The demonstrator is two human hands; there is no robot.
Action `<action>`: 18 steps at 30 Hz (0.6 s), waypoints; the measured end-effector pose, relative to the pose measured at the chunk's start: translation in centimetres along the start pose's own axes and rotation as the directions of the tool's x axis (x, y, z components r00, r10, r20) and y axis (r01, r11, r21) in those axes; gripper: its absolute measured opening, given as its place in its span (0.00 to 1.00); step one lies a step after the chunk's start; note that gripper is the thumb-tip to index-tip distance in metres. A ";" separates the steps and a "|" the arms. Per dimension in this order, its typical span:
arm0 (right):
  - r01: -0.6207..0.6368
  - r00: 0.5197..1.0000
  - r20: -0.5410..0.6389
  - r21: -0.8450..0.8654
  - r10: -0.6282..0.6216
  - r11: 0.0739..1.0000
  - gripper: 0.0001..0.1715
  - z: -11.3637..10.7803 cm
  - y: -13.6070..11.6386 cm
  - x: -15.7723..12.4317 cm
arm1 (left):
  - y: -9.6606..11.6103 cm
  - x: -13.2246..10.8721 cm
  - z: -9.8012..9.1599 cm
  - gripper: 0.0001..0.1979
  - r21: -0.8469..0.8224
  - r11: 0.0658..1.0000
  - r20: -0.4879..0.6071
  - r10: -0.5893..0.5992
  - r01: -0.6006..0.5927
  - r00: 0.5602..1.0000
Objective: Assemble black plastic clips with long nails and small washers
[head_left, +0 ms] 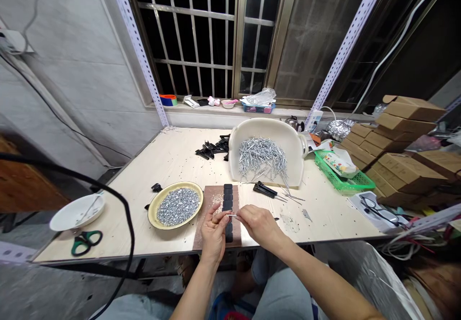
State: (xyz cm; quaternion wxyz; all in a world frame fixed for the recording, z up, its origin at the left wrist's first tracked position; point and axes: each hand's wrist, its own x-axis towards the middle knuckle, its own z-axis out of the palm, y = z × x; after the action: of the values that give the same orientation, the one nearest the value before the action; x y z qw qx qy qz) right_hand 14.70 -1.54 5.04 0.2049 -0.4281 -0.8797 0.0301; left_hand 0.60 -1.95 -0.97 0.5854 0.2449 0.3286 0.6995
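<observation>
Above the work mat, a thin silvery metal pin [232, 215] spans the gap between my two hands. My left hand [213, 231] pinches its left end, and the fingertips hide whatever else may be there. My right hand [258, 221] grips the right end between thumb and fingers. Below them lies a brown mat [201, 233] with a row of black square pieces [228, 197]. A yellow bowl [153, 220] full of small shiny metal parts [179, 207] stands left of my left hand. Beyond my right hand, a white scoop-shaped tray [293, 166] holds many long metal pins [262, 154].
Black plastic parts [214, 148] lie behind the mat, others with pins [265, 189] before the tray. At left are a white dish [61, 217] and green-handled scissors [85, 243]. A green basket [331, 178], glasses [380, 208] and stacked cardboard boxes [406, 176] occupy the right. A black cable [126, 214] hangs in front.
</observation>
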 end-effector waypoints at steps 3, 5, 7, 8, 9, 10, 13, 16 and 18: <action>-0.025 1.000 0.016 0.153 0.023 0.988 0.08 -0.2 0.0 -0.1 | 0.2 -0.1 0.1 0.25 0.020 1.000 0.015 0.019 -0.020 1.000; -0.044 0.999 0.009 0.244 0.043 0.969 0.07 -0.2 0.1 0.0 | 0.2 -0.1 0.1 0.25 0.042 0.999 0.020 0.026 -0.027 0.999; -0.049 0.998 -0.013 0.303 0.056 0.952 0.08 0.0 0.2 0.1 | 0.2 -0.1 0.1 0.25 0.069 0.997 0.017 0.034 -0.036 0.999; -0.048 0.998 -0.028 0.330 0.061 0.943 0.08 0.1 0.2 0.1 | 0.1 -0.1 0.1 0.26 0.082 0.996 0.011 0.041 -0.042 0.999; -0.044 0.997 -0.044 0.357 0.063 0.933 0.08 0.3 0.3 0.2 | 0.1 -0.1 0.0 0.26 0.093 0.995 0.004 0.048 -0.048 0.999; -0.037 0.996 -0.061 0.385 0.065 0.922 0.07 0.6 0.3 0.1 | 0.1 -0.1 -0.1 0.26 0.102 0.993 -0.005 0.056 -0.055 0.998; -0.023 0.993 -0.092 0.446 0.071 0.895 0.06 1.4 0.4 0.0 | 0.1 0.1 -0.5 0.26 0.141 0.987 -0.016 0.081 -0.078 0.997; -0.054 0.993 -0.066 0.457 0.095 0.888 0.07 2.7 1.7 0.6 | 0.0 0.3 -1.0 0.28 0.241 0.967 0.022 0.078 -0.081 0.997; -0.125 0.989 -0.025 0.415 0.149 0.901 0.06 3.9 3.4 2.0 | -0.2 0.5 -1.2 0.31 0.333 0.940 0.026 0.064 -0.069 0.998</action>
State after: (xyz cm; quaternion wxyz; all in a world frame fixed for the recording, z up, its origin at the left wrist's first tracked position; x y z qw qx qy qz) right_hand 14.63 2.65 1.35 0.3124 -0.4366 -0.8153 0.2172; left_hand -0.26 -1.66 -1.91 0.5139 0.3567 0.4297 0.6512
